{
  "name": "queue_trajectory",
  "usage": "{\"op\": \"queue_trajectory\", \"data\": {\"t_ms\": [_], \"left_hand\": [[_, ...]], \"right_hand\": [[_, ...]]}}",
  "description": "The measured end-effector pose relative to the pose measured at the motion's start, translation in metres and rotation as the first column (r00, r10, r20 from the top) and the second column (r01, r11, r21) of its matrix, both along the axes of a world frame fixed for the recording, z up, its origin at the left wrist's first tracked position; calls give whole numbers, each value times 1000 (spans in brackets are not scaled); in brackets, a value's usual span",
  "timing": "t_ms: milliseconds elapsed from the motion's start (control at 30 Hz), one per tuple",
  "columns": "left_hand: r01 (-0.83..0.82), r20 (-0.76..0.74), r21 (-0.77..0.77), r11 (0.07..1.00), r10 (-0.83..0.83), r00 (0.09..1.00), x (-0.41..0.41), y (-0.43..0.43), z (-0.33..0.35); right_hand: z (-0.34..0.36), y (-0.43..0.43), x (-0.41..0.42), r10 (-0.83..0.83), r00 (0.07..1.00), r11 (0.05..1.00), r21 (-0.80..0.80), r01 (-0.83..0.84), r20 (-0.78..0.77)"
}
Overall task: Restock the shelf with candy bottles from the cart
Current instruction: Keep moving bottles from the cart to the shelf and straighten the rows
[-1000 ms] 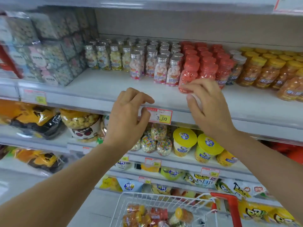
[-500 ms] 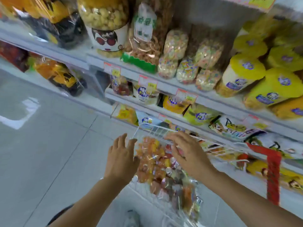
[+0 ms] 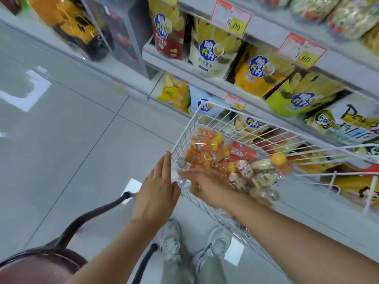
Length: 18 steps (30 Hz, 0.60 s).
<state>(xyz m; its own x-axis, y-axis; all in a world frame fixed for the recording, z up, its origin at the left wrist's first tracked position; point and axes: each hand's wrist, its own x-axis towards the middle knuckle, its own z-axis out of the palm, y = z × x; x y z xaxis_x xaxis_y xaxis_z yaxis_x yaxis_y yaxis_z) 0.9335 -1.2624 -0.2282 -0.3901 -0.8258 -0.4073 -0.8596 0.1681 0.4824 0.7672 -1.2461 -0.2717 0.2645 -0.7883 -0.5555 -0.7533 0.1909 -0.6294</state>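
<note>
Inside the white wire cart (image 3: pixel 185 128), a loose heap of candy bottles (image 3: pixel 221 156) lies on its side, mostly orange with yellow caps, a red one among them and a few paler, silver-capped ones toward the cart's near end. The cart stands on a grey tiled floor (image 3: pixel 71 130), just beside the lower shelves (image 3: pixel 205 83), which hold yellow and red snack bags (image 3: pixel 256 66) with price tags (image 3: pixel 231 16) on the shelf edges.

The right hand (image 3: pixel 207 186) reaches over the cart's near rim and into the heap, palm down, fingers spread low among the silver-capped bottles. It touches them, but whether the fingers have closed around one cannot be told, as the hand is blurred and hides what is under it.

The left hand (image 3: pixel 158 191) is outside the cart, just beside its near left corner, flat and released, fingers straight and together, pointing toward the rim, holding nothing. Its forearm runs down toward the viewer.

Below the cart's near end are the person's two grey shoes (image 3: pixel 170 240). A dark curved chair frame (image 3: pixel 86 220) sits to the left of the cart.
</note>
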Motion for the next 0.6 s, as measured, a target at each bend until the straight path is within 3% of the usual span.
{"op": "queue_trajectory", "data": {"t_ms": [100,200,300,433,533,600], "left_hand": [[-4,-41,-15,1000,4,999,4,1,-4],[17,-53,-22,1000,-19,998,6,0,-3],[45,-17,-21,999,-45,999,7,-2,-1],[114,61,-105,988,-108,992,5,-7,5],[224,37,-180,958,-221,975,-10,-13,11],[247,-8,-144,958,-250,968,-27,-15,17]], "right_hand": [[-20,0,11,-36,999,997,67,34,28],[-24,4,14,-225,969,973,80,217,107],[-19,8,11,-322,941,946,12,323,105],[11,3,-14,-478,855,878,75,473,199],[49,-6,-38,-489,828,869,73,489,274],[67,-8,-50,-508,804,855,66,514,309]]}}
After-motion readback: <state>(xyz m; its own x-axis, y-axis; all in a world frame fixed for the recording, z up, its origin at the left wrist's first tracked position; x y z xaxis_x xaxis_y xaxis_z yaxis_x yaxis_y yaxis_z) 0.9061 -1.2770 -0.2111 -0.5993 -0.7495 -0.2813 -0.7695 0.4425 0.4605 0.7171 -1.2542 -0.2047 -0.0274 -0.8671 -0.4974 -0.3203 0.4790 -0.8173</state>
